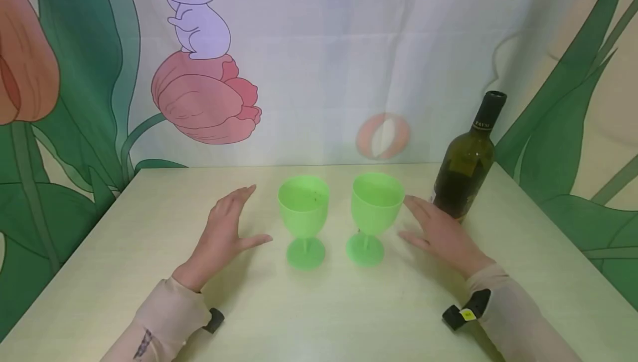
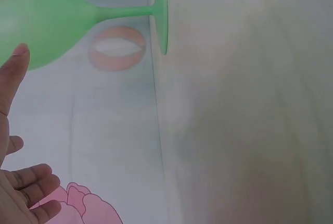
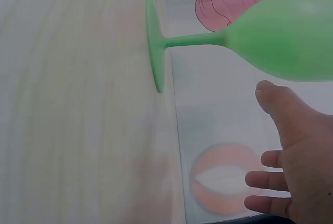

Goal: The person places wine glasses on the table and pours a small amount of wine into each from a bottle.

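Observation:
Two bright green goblets stand upright side by side at the middle of the table, the left goblet (image 1: 304,215) and the right goblet (image 1: 375,212). My left hand (image 1: 221,234) is to the left of the left goblet, thumb and fingers spread apart, with a gap between thumb tip and cup. On the other side, my right hand (image 1: 443,234) has its fingertips right at the rim of the right goblet in the head view. In the right wrist view the thumb (image 3: 283,104) points toward the bowl of a goblet (image 3: 291,39). Neither hand holds anything.
A dark green wine bottle (image 1: 466,163) with a black neck stands behind my right hand, which overlaps its base. The pale wooden table (image 1: 319,317) ends at a white cloth backdrop (image 1: 319,74) printed with flowers, leaves and a small white animal.

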A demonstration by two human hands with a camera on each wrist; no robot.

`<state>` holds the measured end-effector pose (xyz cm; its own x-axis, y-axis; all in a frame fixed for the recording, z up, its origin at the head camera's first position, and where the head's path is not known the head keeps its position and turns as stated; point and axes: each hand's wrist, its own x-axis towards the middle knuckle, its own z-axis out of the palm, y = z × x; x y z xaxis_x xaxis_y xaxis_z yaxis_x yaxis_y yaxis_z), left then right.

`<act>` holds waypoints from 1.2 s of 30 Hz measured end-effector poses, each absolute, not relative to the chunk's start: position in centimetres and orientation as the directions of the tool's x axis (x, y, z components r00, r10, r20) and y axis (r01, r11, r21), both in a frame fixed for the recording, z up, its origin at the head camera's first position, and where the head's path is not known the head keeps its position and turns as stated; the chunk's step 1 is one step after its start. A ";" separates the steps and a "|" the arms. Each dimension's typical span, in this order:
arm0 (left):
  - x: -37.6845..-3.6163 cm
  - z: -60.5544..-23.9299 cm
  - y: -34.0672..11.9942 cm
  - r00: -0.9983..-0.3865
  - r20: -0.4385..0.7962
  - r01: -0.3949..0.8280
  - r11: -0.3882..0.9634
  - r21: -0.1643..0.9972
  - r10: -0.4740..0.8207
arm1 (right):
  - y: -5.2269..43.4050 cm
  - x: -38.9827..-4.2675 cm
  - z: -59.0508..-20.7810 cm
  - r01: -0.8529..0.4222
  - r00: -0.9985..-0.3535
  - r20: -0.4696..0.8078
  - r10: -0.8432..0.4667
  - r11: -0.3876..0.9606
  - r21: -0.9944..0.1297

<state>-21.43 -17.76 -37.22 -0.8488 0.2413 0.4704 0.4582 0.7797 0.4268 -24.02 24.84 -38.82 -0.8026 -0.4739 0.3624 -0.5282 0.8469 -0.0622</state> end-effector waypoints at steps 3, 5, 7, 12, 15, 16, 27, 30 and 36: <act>-21.3 -36.8 -17.6 -0.854 0.478 0.451 0.753 0.480 0.206 | 24.8 -23.9 -38.5 -0.512 -0.822 0.352 -0.448 0.852 -0.110; -21.2 -36.6 -17.5 -0.858 0.482 0.443 0.733 0.516 0.179 | 24.8 -23.9 -38.2 -0.500 -0.835 0.342 -0.430 0.854 -0.146; -21.1 -36.4 -17.4 -0.862 0.484 0.436 0.711 0.552 0.152 | 24.8 -23.7 -37.8 -0.491 -0.845 0.337 -0.415 0.853 -0.179; -20.8 -35.8 -17.1 -0.857 0.504 0.447 0.648 0.617 0.112 | 24.7 -23.2 -36.8 -0.491 -0.848 0.349 -0.398 0.840 -0.233; -20.5 -35.5 -16.9 -0.851 0.516 0.462 0.609 0.645 0.099 | 24.7 -22.9 -36.5 -0.505 -0.837 0.368 -0.405 0.831 -0.233; -20.4 -35.4 -16.8 -0.849 0.519 0.466 0.594 0.656 0.093 | 24.8 -22.9 -36.4 -0.511 -0.832 0.377 -0.407 0.828 -0.231; -18.5 -33.9 -15.2 -0.808 0.586 0.534 0.493 0.687 0.060 | 24.9 -22.1 -35.2 -0.555 -0.786 0.465 -0.407 0.796 -0.240; -17.9 -33.7 -14.7 -0.786 0.614 0.566 0.481 0.669 0.071 | 24.8 -21.8 -34.8 -0.554 -0.778 0.485 -0.400 0.801 -0.228; -17.0 -33.3 -13.9 -0.711 0.696 0.660 0.435 0.613 0.098 | 24.7 -21.3 -34.0 -0.571 -0.756 0.517 -0.401 0.790 -0.221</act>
